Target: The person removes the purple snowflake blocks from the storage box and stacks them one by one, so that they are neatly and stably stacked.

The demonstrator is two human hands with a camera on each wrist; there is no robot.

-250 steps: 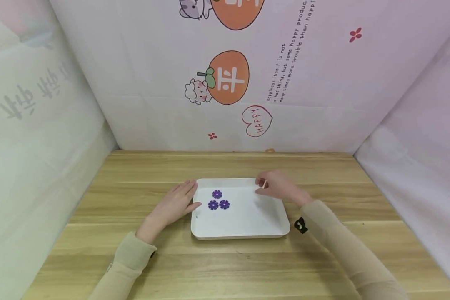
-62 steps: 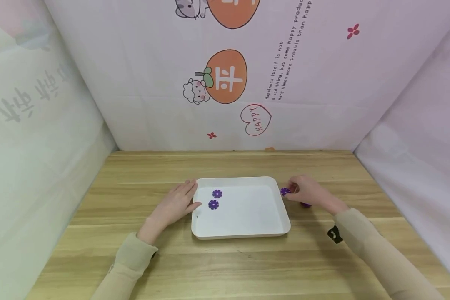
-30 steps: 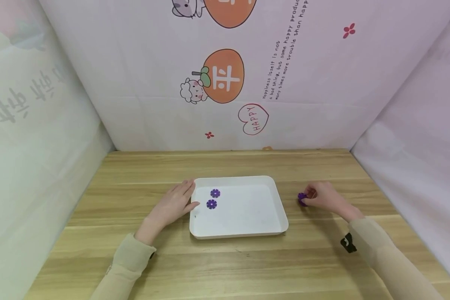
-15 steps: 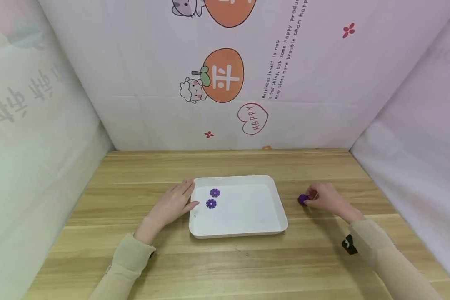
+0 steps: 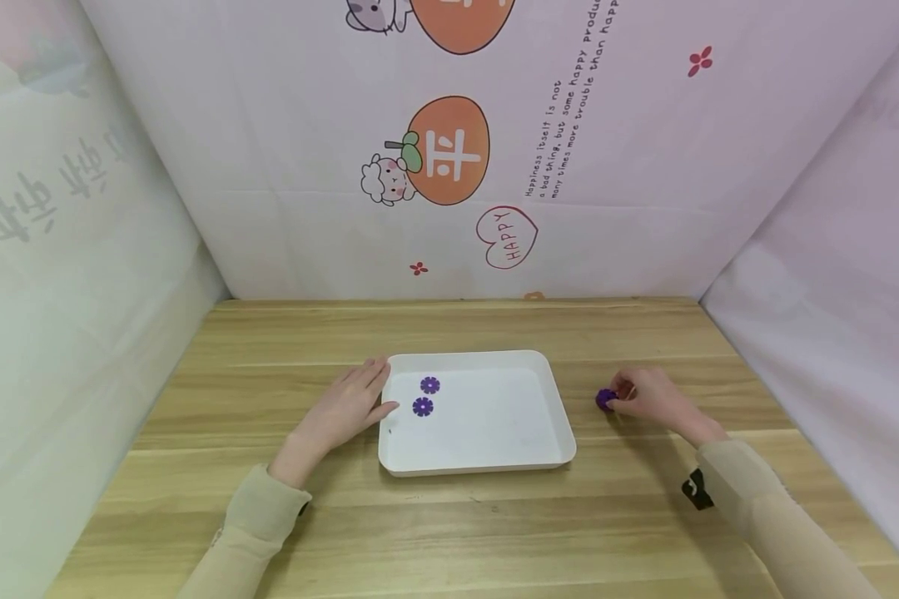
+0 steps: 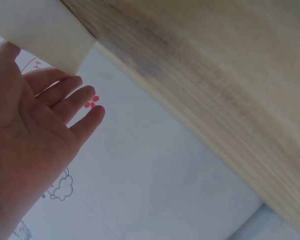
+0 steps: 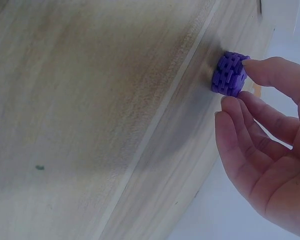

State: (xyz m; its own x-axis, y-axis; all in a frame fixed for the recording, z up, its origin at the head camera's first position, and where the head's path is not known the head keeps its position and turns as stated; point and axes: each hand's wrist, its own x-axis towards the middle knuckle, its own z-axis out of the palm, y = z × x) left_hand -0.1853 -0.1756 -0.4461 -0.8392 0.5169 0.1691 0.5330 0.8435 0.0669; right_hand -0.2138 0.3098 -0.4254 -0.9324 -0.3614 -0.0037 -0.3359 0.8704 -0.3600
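Note:
A white tray [image 5: 487, 466] lies on the wooden table, with two purple snowflake discs [image 5: 430, 385] flat inside near its left end. My left hand [image 5: 345, 409] rests at the tray's left rim, fingers nearly straight and thumb over the edge. In the left wrist view the left hand [image 6: 35, 115] touches the tray wall [image 6: 45, 35]. To the right of the tray, my right hand [image 5: 655, 402] pinches a small stack of purple snowflake discs [image 5: 605, 400] by thumb and fingertips. The right wrist view shows the stack [image 7: 229, 75] standing on the table, its notched discs piled together.
A wooden tabletop [image 5: 449, 532] spreads around the tray. Printed white cloth walls [image 5: 614, 249] enclose it at the back and both sides. A dark band [image 5: 697, 489] hangs beneath the right wrist.
One of three discs has left the tray. My right hand carried it rightward onto the purple stack and keeps its fingers there. The left hand has stayed at the tray's rim.

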